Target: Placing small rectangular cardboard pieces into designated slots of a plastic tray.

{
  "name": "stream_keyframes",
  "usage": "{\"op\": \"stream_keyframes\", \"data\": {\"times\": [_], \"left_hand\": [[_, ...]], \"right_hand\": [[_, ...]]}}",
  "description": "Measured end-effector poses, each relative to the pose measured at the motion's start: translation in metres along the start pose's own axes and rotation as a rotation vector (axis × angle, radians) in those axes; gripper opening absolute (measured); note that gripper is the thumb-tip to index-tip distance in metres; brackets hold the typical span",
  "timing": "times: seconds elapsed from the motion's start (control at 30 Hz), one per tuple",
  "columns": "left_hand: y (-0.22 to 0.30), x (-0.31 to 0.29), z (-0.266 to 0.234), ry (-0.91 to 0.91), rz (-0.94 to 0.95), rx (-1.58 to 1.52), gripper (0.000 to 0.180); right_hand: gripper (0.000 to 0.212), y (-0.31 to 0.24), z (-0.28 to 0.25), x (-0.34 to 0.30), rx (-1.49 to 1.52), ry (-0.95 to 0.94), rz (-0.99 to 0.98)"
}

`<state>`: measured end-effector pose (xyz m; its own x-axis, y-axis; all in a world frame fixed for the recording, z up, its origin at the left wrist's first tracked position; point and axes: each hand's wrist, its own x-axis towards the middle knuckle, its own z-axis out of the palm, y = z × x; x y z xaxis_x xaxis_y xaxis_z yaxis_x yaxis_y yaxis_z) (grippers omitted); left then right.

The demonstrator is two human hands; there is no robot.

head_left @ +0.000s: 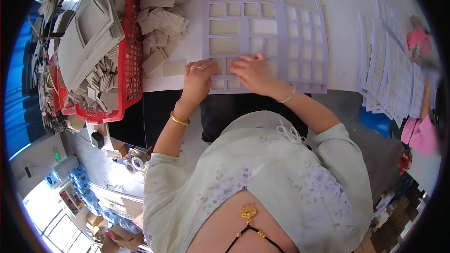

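Note:
A pale lavender-white grid panel [282,42] with many rectangular openings lies flat on the white table in front of me. Grey-beige board shows in many openings, while a few near its middle look whiter. My left hand [199,78] rests at the panel's lower left edge, fingers slightly bent over a small opening. Just right of it, my right hand [255,74] lies palm down with its fingers apart, fingertips at a neighbouring lower opening. Neither hand visibly holds a piece, though the undersides of the fingers are hidden. One loose grey card [174,68] lies beside my left hand.
A red plastic basket [130,72] full of grey board pieces stands at the left. Loose cards [161,22] are heaped beside it. More grid panels [386,60] are stacked at the table's right edge, near another person's pink sleeve [418,135]. Tape rolls [135,163] sit lower left.

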<state>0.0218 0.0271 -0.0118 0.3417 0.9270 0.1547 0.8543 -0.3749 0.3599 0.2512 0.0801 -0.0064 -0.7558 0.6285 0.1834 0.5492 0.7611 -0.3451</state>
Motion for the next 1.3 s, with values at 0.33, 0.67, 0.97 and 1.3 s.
{"op": "stream_keyframes", "data": {"times": [0.33,0.67,0.97,1.3], "left_hand": [[0.006,-0.032,0.016,0.161,-0.540,-0.305,0.060],[-0.009,-0.026,0.019,0.254,-0.576,-0.553,0.027],[0.026,0.002,-0.020,0.001,-0.801,-1.324,0.026],[0.041,-0.001,-0.077,-0.206,-0.298,-1.139,0.024]], "right_hand": [[0.042,0.121,-0.043,-0.188,-0.281,0.548,0.795],[0.035,0.106,-0.044,-0.197,0.383,0.537,1.134],[0.031,0.104,-0.067,-0.164,1.721,1.062,0.826],[0.032,0.142,-0.153,-0.172,1.336,1.447,0.745]]}}
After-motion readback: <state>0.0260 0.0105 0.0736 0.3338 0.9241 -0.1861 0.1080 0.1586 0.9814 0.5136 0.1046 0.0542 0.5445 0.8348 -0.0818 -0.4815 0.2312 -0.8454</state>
